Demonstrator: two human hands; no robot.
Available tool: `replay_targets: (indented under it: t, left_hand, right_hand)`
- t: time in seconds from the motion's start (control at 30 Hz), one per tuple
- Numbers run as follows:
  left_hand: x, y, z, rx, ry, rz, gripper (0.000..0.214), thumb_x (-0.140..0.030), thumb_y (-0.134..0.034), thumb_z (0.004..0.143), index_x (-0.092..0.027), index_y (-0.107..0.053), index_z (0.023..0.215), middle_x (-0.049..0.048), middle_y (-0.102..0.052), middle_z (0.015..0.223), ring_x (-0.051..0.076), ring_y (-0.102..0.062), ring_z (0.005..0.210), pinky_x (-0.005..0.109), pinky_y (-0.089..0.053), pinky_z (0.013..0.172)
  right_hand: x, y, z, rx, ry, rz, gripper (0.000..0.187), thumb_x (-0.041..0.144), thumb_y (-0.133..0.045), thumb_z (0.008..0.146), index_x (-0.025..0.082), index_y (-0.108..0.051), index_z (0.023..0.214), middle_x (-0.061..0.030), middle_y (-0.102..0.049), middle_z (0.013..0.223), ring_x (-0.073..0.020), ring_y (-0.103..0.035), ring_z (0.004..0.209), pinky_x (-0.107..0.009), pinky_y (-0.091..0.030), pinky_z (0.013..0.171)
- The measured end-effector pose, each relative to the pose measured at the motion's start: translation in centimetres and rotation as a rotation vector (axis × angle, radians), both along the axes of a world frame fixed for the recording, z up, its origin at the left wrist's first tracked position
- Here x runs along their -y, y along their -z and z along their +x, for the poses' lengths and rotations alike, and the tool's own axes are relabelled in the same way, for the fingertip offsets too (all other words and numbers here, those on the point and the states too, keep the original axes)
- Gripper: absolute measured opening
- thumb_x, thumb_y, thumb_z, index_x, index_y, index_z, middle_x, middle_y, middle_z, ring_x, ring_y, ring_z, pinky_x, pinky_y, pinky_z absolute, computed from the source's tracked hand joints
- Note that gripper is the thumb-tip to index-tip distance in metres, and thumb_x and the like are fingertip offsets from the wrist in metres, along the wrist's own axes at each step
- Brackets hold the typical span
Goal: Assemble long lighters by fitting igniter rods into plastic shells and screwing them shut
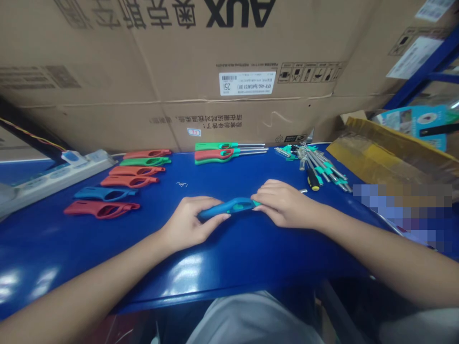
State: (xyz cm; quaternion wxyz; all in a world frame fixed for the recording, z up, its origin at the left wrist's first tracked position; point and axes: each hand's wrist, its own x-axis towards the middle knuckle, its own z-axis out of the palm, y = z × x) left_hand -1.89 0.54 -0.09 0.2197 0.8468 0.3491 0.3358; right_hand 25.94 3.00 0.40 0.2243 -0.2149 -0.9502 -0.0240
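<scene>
Both of my hands hold one blue lighter shell (231,207) flat on the blue table (89,258). My left hand (190,227) grips its handle end with the fingers curled round it. My right hand (283,203) is closed over the nozzle end, where a bit of metal tube pokes out. The shell's finger hole shows between the two hands.
Several red, green and blue lighter shells (114,188) lie in a row at the left. Three assembled lighters (222,153) lie at the back. A pile of metal tube parts and a screwdriver (317,167) lies at the right. Cardboard boxes (215,71) wall the back; a power strip (60,172) is far left.
</scene>
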Motion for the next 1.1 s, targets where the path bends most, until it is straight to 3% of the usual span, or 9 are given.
replay_targets:
  t: [0.23,0.47,0.63,0.83,0.9,1.0,1.1]
  left_hand:
    - [-0.8,-0.1,-0.1,-0.113,0.019,0.040,0.021,-0.035,-0.064,0.097,-0.018,-0.073,0.103,0.0047,-0.076,0.092,0.017,-0.070,0.079,0.026,-0.054,0.077]
    - [-1.4,-0.3,-0.1,-0.341,0.002,0.023,0.041,-0.043,-0.047,0.104,-0.024,-0.057,0.138,0.0095,-0.064,0.123,0.024,-0.065,0.110,0.038,-0.053,0.096]
    - [-1.6,0.2,-0.1,-0.354,0.043,0.016,0.039,-0.042,-0.052,0.102,-0.021,-0.058,0.134,0.0107,-0.061,0.122,0.026,-0.062,0.112,0.042,-0.052,0.100]
    - [-1.5,-0.4,-0.4,-0.434,-0.026,0.067,0.035,-0.040,-0.057,0.098,-0.018,-0.065,0.124,0.0107,-0.065,0.116,0.027,-0.063,0.107,0.044,-0.054,0.096]
    - [-1.3,-0.5,-0.5,-0.421,-0.034,0.068,0.036,-0.039,-0.058,0.096,-0.019,-0.065,0.125,0.0107,-0.065,0.116,0.027,-0.064,0.107,0.042,-0.055,0.094]
    - [-1.1,-0.6,-0.5,-0.386,-0.029,0.034,0.035,-0.037,-0.060,0.095,-0.019,-0.066,0.125,0.0100,-0.065,0.115,0.025,-0.067,0.101,0.038,-0.058,0.090]
    - [-0.9,-0.7,-0.4,-0.359,-0.032,0.009,0.033,-0.036,-0.061,0.094,-0.019,-0.068,0.121,0.0092,-0.066,0.112,0.023,-0.068,0.094,0.037,-0.059,0.088]
  right_hand:
    - [-0.7,0.1,0.2,0.056,0.055,-0.033,0.025,0.026,-0.048,0.104,0.013,-0.069,0.104,-0.0103,-0.071,0.087,-0.0212,-0.061,0.080,-0.036,-0.045,0.081]
    - [-1.1,-1.2,0.9,0.210,0.130,-0.149,0.017,0.029,-0.056,0.099,0.017,-0.069,0.100,-0.0074,-0.069,0.091,-0.0220,-0.060,0.088,-0.035,-0.040,0.082]
    - [-1.3,-2.2,1.5,0.301,0.228,-0.263,0.023,0.037,-0.063,0.095,0.019,-0.061,0.081,-0.0033,-0.066,0.082,-0.0192,-0.056,0.078,-0.032,-0.036,0.074]
    - [-1.5,-3.2,2.1,0.337,0.307,-0.361,0.027,0.046,-0.065,0.093,0.021,-0.060,0.087,-0.0037,-0.067,0.088,-0.0199,-0.059,0.081,-0.029,-0.037,0.068]
    - [-1.5,-3.8,2.7,0.361,0.447,-0.352,0.034,0.055,-0.058,0.094,0.021,-0.060,0.093,-0.0059,-0.069,0.094,-0.0212,-0.061,0.080,-0.030,-0.038,0.065]
    - [-1.9,-4.6,4.7,0.391,0.843,-0.277,0.043,0.058,-0.037,0.101,0.021,-0.058,0.097,-0.0121,-0.070,0.100,-0.0254,-0.065,0.080,-0.031,-0.039,0.060]
    - [-2.6,-5.0,6.8,0.486,1.078,-0.316,0.040,0.055,-0.050,0.093,0.018,-0.056,0.106,-0.0171,-0.071,0.101,-0.0306,-0.067,0.082,-0.033,-0.041,0.054]
